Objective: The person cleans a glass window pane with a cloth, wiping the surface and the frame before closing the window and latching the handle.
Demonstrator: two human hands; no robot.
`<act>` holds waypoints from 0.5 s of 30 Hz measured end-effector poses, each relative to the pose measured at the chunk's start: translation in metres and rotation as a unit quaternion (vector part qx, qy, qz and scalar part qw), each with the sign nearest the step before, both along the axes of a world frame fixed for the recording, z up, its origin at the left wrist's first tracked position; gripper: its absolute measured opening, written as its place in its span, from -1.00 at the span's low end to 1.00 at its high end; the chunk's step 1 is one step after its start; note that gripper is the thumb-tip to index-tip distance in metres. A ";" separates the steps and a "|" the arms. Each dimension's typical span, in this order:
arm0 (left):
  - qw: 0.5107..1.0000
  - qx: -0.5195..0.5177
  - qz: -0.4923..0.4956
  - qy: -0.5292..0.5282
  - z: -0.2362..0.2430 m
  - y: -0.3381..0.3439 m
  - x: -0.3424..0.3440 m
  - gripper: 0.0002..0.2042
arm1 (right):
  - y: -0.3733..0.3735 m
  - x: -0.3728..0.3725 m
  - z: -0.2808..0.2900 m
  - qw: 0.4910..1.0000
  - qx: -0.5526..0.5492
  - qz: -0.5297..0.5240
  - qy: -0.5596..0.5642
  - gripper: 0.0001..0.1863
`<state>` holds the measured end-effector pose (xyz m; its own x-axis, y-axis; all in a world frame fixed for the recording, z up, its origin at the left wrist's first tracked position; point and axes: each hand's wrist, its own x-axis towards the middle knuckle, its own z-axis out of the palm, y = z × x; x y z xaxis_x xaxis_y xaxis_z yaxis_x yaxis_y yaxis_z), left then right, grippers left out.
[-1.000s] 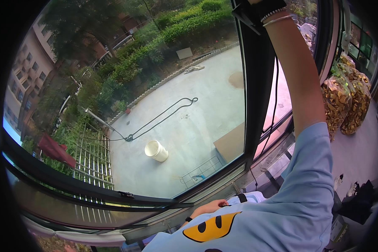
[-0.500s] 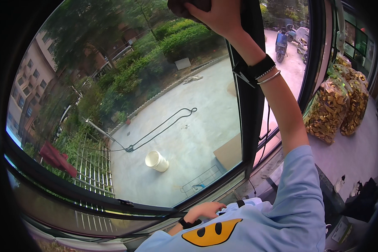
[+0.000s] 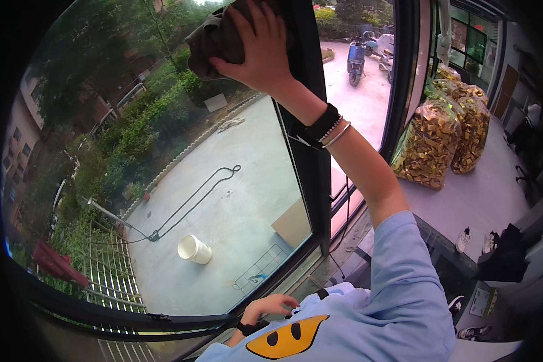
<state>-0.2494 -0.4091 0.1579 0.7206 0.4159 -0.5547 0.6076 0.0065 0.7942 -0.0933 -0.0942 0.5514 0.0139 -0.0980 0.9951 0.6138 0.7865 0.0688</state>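
Note:
High on the window glass (image 3: 163,265), my right hand (image 3: 260,57) presses a dark brown cloth (image 3: 214,45). Its fingers are spread over the cloth and the thumb lies along the lower edge. The right arm reaches up past the black window frame (image 3: 311,120), with a dark band and bracelets at the wrist. Down by my waist, my left hand (image 3: 271,306) is empty, with loosely bent fingers in front of my light blue shirt (image 3: 398,301). It is near the bottom rail of the window frame.
To the right stand clear bags of gold-coloured pieces (image 3: 431,145). Shoes (image 3: 463,239) and a black cloth heap (image 3: 505,253) lie on the floor beyond. Through the glass I see a white bucket (image 3: 194,249), a looped hose (image 3: 193,202) and a metal fence (image 3: 111,259). A scooter (image 3: 356,60) is parked outside.
My view has turned to the right, so the scene sits further left. The right hand and its cloth now show more fully, lower in the picture. My left hand stays by the waist.

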 end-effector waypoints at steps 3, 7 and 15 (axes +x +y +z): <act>0.996 -0.069 0.012 0.049 -0.009 0.000 0.016 -0.55 | 0.007 -0.003 -0.002 1.000 -0.010 -0.014 -0.003 -0.08; 0.998 -0.063 -0.024 0.009 -0.007 0.020 0.018 -0.50 | 0.011 0.000 -0.002 0.998 -0.015 -0.040 -0.037 -0.06; 0.995 -0.043 -0.078 -0.036 -0.025 0.031 0.053 -0.51 | 0.017 0.017 0.017 0.992 -0.029 -0.043 -0.116 0.00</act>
<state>-0.1964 -0.3784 0.1329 0.8116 0.2495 -0.5282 0.5483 -0.0134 0.8362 -0.0760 -0.0770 0.5683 -0.2212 -0.0324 0.9747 0.6512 0.7390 0.1724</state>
